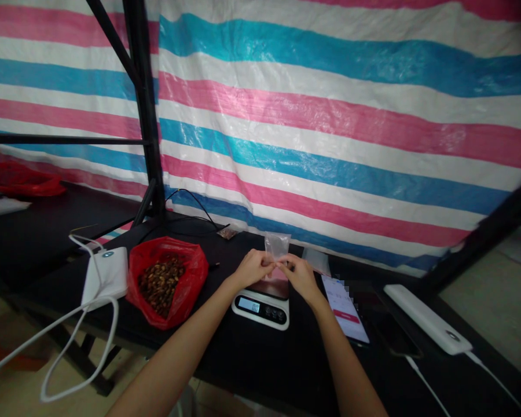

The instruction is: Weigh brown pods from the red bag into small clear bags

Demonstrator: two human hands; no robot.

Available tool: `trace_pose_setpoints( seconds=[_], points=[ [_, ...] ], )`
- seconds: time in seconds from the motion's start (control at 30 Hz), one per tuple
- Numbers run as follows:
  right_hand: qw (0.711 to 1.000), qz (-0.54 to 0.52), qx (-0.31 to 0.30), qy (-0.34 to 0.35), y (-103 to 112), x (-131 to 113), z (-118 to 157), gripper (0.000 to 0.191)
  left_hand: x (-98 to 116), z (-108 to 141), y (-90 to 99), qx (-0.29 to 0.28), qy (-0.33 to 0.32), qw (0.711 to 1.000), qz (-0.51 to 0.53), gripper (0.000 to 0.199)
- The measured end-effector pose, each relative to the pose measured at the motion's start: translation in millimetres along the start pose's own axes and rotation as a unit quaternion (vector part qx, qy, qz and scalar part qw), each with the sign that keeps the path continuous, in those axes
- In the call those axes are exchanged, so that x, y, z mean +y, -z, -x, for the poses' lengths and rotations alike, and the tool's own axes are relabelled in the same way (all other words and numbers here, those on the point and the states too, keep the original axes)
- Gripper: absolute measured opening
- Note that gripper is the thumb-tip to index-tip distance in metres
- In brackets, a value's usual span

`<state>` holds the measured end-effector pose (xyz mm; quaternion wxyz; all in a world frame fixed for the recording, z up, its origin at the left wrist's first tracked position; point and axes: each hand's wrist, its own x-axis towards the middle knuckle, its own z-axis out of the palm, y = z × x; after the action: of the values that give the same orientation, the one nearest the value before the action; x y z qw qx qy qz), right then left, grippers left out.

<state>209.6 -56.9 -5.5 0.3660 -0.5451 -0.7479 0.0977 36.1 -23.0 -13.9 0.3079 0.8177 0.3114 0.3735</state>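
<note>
- Your left hand (254,267) and right hand (301,275) each pinch the mouth of the small clear plastic bag (276,245), held upright over the white digital kitchen scale (261,306) mid-worktop.
- The bag looks empty; nothing is filled yet.
- The open red plastic bag of brown pieces (167,281) sits left, the smartphone (345,307) right.
- The black worktop (260,359) front edge offers free room.

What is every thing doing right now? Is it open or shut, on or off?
Small clear bag: upright over the scale, held by both hands.
Left hand: pinching the bag's bottom edge.
Right hand: pinching the same edge.
Kitchen scale: on, display lit.
Red bag: open, brown pieces inside.
Phone: screen on, lying flat.
White power bank: cable plugged in.
</note>
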Motion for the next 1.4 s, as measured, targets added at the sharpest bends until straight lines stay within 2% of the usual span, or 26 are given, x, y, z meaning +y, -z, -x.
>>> trace_pose_setpoints(
  seconds=[0.07, 0.17, 0.33, 0.57, 0.67, 0.73, 0.8, 0.87, 0.93, 1.0, 1.03, 1.1, 1.17, 1.27, 1.4],
  points=[
    [1.0, -0.023, 0.017, -0.009, 0, 1, -1, 0.021, -1, -2, -0.4, 0.008, -0.002, 0.999, 0.036, 0.032],
    [0.991, -0.115, 0.045, -0.054, 2, 3, -4, 0.025, -2, -6, -0.8, 0.025, 0.011, 0.992, 0.12, 0.033],
    [0.953, -0.276, 0.039, -0.12, 9, 4, -6, 0.033, 0, -7, -1.4, 0.042, 0.028, 0.985, 0.165, 0.036],
    [0.938, -0.32, 0.067, -0.113, 13, -2, -5, 0.036, -2, -5, 0.6, 0.075, 0.036, 0.991, 0.105, 0.044],
    [0.939, -0.315, 0.076, -0.116, 12, -3, -6, 0.042, -2, -5, -1.7, 0.089, 0.039, 0.993, 0.07, 0.045],
    [0.939, -0.306, 0.093, -0.127, 13, -1, -7, 0.048, -2, -5, -2.4, 0.098, 0.042, 0.991, 0.081, 0.046],
    [0.939, -0.284, 0.133, -0.142, 18, 8, -8, 0.052, -4, -7, 1.1, 0.132, 0.049, 0.984, 0.105, 0.047],
    [0.938, -0.22, 0.201, -0.176, 28, 22, -7, 0.053, -10, -9, 10.2, 0.202, 0.064, 0.971, 0.107, 0.049],
    [0.931, -0.094, 0.263, -0.235, 41, 38, -3, 0.046, -21, -11, 22.9, 0.279, 0.094, 0.954, 0.056, 0.048],
    [0.917, 0.027, 0.279, -0.285, 53, 52, 4, 0.033, -35, -11, 34.2, 0.318, 0.128, 0.938, -0.057, 0.041],
    [0.909, 0.068, 0.279, -0.302, 57, 56, 7, 0.027, -43, -11, 37.8, 0.316, 0.137, 0.93, -0.125, 0.034],
    [0.899, 0.112, 0.271, -0.324, 62, 60, 14, 0.018, -59, -9, 39.5, 0.274, 0.146, 0.919, -0.241, 0.026],
    [0.893, 0.15, 0.255, -0.339, 61, 58, 18, 0.014, -71, -6, 35.8, 0.226, 0.17, 0.903, -0.322, 0.037],
    [0.888, 0.197, 0.228, -0.348, 57, 51, 20, 0.013, -78, -2, 29.5, 0.184, 0.205, 0.878, -0.391, 0.042],
    [0.869, 0.316, 0.201, -0.324, 52, 39, 20, 0.023, -67, -1, 32.8, 0.173, 0.214, 0.87, -0.408, 0.04]
  ],
)
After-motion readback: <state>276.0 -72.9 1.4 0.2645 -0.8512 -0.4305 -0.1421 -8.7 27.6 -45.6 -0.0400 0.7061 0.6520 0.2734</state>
